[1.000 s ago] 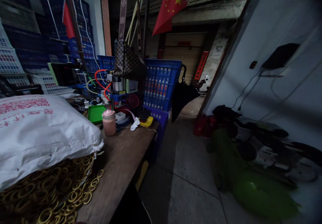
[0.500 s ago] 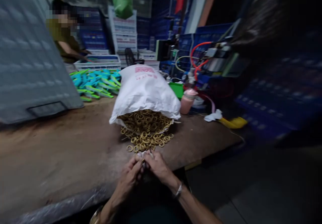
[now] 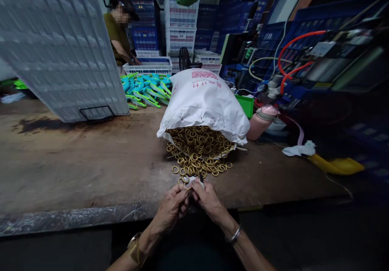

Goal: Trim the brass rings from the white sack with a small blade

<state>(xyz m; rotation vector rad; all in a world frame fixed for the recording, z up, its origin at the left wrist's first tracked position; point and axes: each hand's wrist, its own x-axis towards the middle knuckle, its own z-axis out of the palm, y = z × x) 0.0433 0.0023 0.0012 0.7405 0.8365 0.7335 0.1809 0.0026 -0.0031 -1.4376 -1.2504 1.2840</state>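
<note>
Rings (image 3: 199,153) spill just beyond your grip — left hand (image 3: 172,208) and right hand (image 3: 209,201), equally near, pinch a small pale piece (image 3: 191,183) together.

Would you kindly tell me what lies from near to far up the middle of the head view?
The left hand and right hand pinching a small pale part, loose gold rings, white sack, stacked white crates.

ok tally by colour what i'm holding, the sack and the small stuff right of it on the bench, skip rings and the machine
white: 2, sack, rag
pink: 1, bottle
green: 1, tray
yellow: 1, scoop
pale: 1, small piece pinched between left hand and right hand
total: 6
</note>
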